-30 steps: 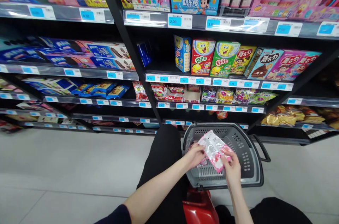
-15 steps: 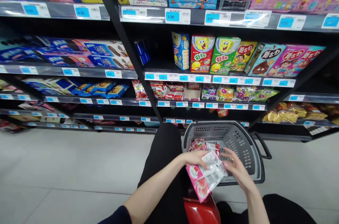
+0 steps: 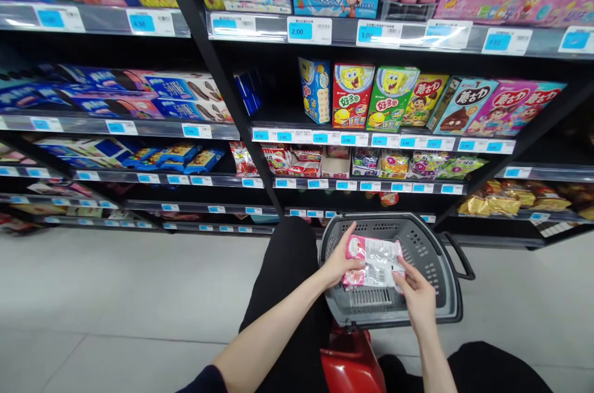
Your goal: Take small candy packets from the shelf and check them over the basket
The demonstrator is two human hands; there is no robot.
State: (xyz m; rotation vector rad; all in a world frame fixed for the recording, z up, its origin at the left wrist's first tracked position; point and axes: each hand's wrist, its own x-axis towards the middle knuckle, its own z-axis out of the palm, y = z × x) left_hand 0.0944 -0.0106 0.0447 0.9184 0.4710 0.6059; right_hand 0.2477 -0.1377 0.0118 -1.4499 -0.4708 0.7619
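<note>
Both hands hold a pink and silver candy packet (image 3: 375, 262) over the grey shopping basket (image 3: 341, 306). My left hand (image 3: 342, 262) grips the packet's pink left end, thumb lying on top. At the other end, my right hand (image 3: 416, 294) pinches the clear, crinkled edge between thumb and fingers. The silver back with printed text and a barcode faces up. Whatever lies in the basket beneath the packet is mostly hidden by it and by my hands.
Shelves stand ahead, with boxed snacks (image 3: 352, 96) on the middle level and candy bags (image 3: 394, 162) lower down. The basket's black handle (image 3: 459, 257) sticks out to the right. A red stool (image 3: 350, 368) is between my legs.
The packet has moved up and forward over the basket and turned from slanting to nearly level. My right hand has closed on its right end; the left still holds the other.
</note>
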